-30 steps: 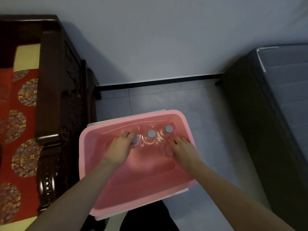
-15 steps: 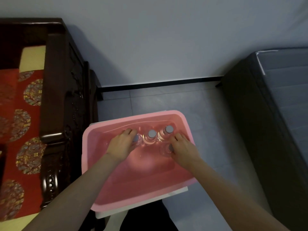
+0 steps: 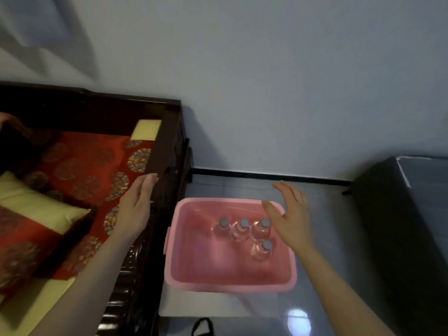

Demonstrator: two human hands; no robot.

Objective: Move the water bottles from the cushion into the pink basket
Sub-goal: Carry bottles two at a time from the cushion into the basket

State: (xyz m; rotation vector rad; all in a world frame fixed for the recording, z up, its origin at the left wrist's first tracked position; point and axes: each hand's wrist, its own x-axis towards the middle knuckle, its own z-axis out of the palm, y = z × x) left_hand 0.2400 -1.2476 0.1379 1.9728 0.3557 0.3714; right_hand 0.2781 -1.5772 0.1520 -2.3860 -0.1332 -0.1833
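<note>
The clear bodies of the four water bottles [image 3: 244, 229] are hard to make out against the pink plastic; only their grey caps read plainly. The right hand [image 3: 291, 221] is smeared by motion blur and covers the far right corner of the pink basket [image 3: 194, 263], so that stretch of rim is hidden. The left forearm crosses the dark wooden armrest [image 3: 167, 146] and hides part of its carving. A yellow-and-red pillow [image 3: 41, 209] is cut off at the left frame edge, and a dark unit [image 3: 400, 226] at the right. A black strap [image 3: 201, 326] at the bottom edge is only partly in frame. All four bottles stand upright inside the basket, in its far right part: three in a close row and one just in front of the rightmost. The basket rests on a white surface [image 3: 206, 306], just beside the armrest. The right hand is open with fingers spread, holds nothing, and hangs above the basket's right rim, just beside the rightmost caps. The left hand [image 3: 135, 209] is open, fingers straight and together, holds nothing, and lies over the red patterned cushion [image 3: 84, 166] at the armrest, well apart from the bottles; contact with the wood cannot be determined.
</note>
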